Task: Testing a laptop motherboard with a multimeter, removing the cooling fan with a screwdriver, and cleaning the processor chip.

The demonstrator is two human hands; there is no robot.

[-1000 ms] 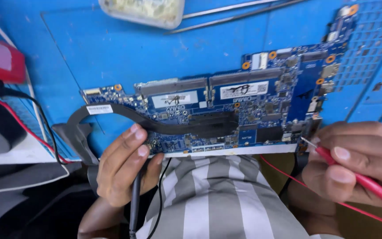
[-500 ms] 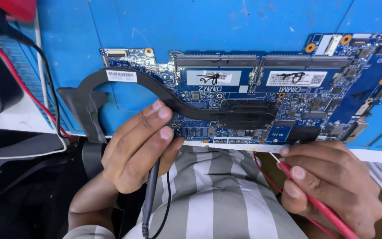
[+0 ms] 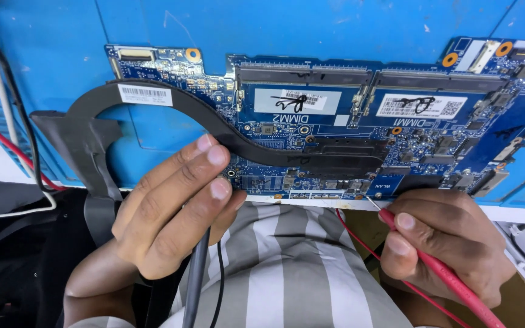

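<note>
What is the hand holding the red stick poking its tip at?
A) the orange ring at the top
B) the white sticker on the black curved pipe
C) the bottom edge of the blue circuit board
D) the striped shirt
C: the right hand holds the red probe with its thin metal tip resting on the lower edge of the blue circuit board, beside a small blue chip.

Bright even light, sharp, soft shadows, no glare.

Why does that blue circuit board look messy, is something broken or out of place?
Nothing looks broken. The circuit board lies flat on the blue mat, its near edge at the bench edge. The black scribbles on its two white labels are pen marks. The right hand holds a red probe at the board's edge; the left hand holds a dark one.
</note>
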